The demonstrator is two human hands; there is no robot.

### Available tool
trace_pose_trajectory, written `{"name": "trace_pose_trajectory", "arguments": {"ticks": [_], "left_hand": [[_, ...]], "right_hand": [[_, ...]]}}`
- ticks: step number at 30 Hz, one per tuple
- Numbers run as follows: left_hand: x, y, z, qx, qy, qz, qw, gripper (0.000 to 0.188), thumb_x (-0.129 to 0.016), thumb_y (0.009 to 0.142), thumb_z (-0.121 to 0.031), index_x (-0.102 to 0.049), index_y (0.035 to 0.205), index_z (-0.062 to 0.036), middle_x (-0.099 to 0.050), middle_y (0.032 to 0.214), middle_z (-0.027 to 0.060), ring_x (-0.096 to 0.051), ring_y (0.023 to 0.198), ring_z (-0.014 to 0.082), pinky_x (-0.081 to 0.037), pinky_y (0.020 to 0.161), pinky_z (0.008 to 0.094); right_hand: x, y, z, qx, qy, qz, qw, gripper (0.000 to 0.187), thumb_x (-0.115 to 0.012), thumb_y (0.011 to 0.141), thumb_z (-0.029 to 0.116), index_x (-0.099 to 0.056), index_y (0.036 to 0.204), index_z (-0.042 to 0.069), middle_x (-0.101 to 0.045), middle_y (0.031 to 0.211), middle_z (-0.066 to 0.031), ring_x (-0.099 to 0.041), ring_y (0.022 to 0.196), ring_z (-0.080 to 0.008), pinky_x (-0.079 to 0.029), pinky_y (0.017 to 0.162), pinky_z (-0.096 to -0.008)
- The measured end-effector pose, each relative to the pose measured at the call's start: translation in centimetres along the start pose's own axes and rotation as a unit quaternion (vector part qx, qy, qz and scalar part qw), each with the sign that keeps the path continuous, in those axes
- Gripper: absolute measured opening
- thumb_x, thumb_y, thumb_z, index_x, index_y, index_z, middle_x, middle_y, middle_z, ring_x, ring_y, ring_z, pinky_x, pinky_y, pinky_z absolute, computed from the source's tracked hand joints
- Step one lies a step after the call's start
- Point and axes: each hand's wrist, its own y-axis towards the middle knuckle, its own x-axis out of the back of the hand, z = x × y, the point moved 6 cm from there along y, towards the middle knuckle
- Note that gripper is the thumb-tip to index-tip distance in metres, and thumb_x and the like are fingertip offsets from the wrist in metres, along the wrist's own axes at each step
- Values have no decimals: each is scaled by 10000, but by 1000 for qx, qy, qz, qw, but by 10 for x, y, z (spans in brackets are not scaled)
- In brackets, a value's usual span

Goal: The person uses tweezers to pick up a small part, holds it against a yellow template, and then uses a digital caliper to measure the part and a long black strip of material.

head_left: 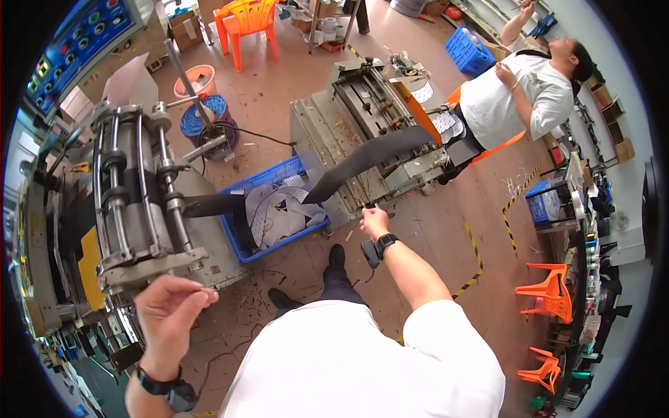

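Observation:
My left hand (171, 313) is raised at the lower left, in front of the roller machine (129, 202). Its thumb and fingers are pinched together; anything between them is too small to make out. My right hand (375, 221) reaches forward to the near corner of the flat-bed machine (341, 143). Those fingers are closed too, and what they hold, if anything, is hidden. From the roller machine, a long dark strip (369, 159) dips into the blue basket (275, 249) and rises over the flat-bed machine. White cut pieces (286, 216) lie in the basket.
Behind the flat-bed machine another person (519, 94) in a white shirt sits with both arms raised. An orange chair (247, 28), a pink bucket (195, 81) and a blue bin (468, 52) stand farther back. Scraps and cables lie on the floor; crowded shelves line the right.

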Motion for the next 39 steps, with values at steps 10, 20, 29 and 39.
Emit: {"name": "trace_pose_trajectory", "arguments": {"ticks": [10, 20, 29, 39], "left_hand": [[-75, 9, 88, 59, 40, -219, 973, 73, -666, 895, 38, -653, 965, 22, -721, 869, 99, -708, 798, 155, -574, 754, 266], [-130, 10, 101, 46, 25, -244, 968, 75, -659, 912, 9, -649, 984, 25, -723, 873, 103, -710, 794, 162, -569, 744, 267], [-153, 20, 138, 17, -42, -174, 984, 82, -661, 915, -43, -646, 977, 9, -719, 860, 108, -707, 761, 171, -570, 697, 271], [-210, 32, 182, 64, -150, -61, 985, 78, -661, 916, -56, -629, 964, -4, -715, 853, 115, -714, 728, 192, -578, 660, 275]], "right_hand": [[-1, 120, 88, 303, -332, -108, 887, 277, -600, 848, 85, -614, 1098, -36, -660, 1031, -257, -623, 1005, -428, -492, 902, -493], [2, 121, 72, 470, -366, -145, 790, 412, -598, 841, 63, -532, 1242, -8, -487, 1303, -259, -470, 1224, -412, -415, 1015, -479], [113, 27, 22, 501, -273, -66, 818, 536, -675, 782, 114, -529, 1296, 69, -512, 1281, -206, -506, 1188, -391, -425, 1021, -459], [301, -4, -8, 356, -280, -260, 853, 536, -663, 820, 158, -500, 1323, 72, -517, 1266, -195, -605, 1044, -330, -497, 922, -425]]}}
